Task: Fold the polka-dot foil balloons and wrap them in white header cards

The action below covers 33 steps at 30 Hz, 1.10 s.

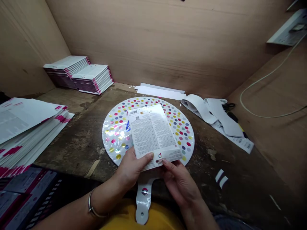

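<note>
A white printed card packet [155,134] with a barcode and small text is held above a round board [184,127] covered in coloured dots. My left hand [131,166] grips the packet's lower left edge, thumb on top. At the lower right edge, my right hand [179,179] pinches the packet near its small logo. The board lies on the wooden table, and its white handle [143,201] points towards me between my forearms.
Two stacks of packets [92,72] stand at the back left, and a larger pile [31,134] is at the left edge. Label strips [220,115] curl at the right beside black scissors [229,106]. A cable [249,86] hangs on the right wall.
</note>
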Tool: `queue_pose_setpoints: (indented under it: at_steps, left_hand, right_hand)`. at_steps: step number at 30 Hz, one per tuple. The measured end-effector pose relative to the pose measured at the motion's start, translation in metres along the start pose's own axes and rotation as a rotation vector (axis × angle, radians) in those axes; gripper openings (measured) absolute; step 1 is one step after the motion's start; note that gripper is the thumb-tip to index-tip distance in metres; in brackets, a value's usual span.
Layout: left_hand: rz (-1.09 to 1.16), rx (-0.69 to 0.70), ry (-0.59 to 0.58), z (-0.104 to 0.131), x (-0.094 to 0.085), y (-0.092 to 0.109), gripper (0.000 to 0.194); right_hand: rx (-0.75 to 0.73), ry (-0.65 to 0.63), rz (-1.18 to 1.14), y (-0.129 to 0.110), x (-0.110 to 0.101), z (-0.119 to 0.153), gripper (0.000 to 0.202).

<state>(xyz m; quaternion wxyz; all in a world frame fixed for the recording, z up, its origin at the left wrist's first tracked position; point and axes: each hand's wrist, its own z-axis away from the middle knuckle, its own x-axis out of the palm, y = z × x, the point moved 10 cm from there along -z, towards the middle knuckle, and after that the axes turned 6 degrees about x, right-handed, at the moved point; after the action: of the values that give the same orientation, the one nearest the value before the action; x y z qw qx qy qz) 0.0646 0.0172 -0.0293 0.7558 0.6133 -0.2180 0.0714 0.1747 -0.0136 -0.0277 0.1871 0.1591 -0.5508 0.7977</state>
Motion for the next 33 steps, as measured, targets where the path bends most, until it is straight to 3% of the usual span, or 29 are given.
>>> queue_pose_setpoints:
  at_steps: [3,6,8,11,13,15,17,19,22,26,28,30,33]
  left_hand:
    - [0.019,0.022,-0.012,-0.001,-0.001,0.002,0.047]
    - [-0.024,0.020,0.006,-0.002,-0.004,0.002,0.049]
    - [-0.055,0.030,-0.008,-0.001,-0.001,0.002,0.048]
    - [-0.134,0.047,-0.028,0.001,0.003,0.003,0.045]
    - [-0.214,0.020,-0.027,0.001,0.000,-0.001,0.042]
    - [-0.257,-0.001,-0.020,0.000,-0.006,-0.003,0.041]
    - [-0.256,0.012,-0.014,-0.002,-0.012,-0.003,0.041]
    - [-0.265,0.025,-0.006,-0.004,-0.014,-0.002,0.041]
    - [-0.277,0.034,-0.009,-0.004,-0.007,-0.001,0.042]
    - [-0.195,0.045,-0.033,0.000,0.007,0.003,0.042]
    - [-0.173,0.031,-0.036,0.002,0.007,0.004,0.043]
    - [-0.183,0.010,-0.024,0.001,0.000,0.002,0.045]
    - [-0.162,-0.007,0.002,-0.003,-0.014,-0.002,0.045]
  right_hand:
    - [-0.026,0.022,0.228,-0.010,-0.015,0.004,0.046]
    - [-0.390,0.317,0.764,-0.061,-0.036,0.021,0.046]
    - [-0.660,0.348,1.160,-0.082,-0.013,0.034,0.039]
    - [-0.806,0.102,1.440,-0.075,0.027,0.040,0.022]
    - [-0.770,0.034,1.384,-0.077,0.027,0.044,0.015]
    - [-0.646,0.014,1.273,-0.082,0.010,0.047,0.010]
    - [-0.557,0.048,1.243,-0.087,-0.012,0.050,0.007]
    - [-0.599,0.134,1.314,-0.095,-0.022,0.055,0.006]
    - [-0.721,0.116,1.442,-0.087,0.002,0.054,0.018]
    - [-0.755,0.001,1.461,-0.064,0.049,0.043,0.013]
    - [-0.702,-0.037,1.386,-0.063,0.050,0.045,0.013]
    - [-0.523,-0.089,1.250,-0.066,0.025,0.049,0.013]
    - [-0.094,-0.103,1.133,-0.064,-0.048,0.058,0.025]
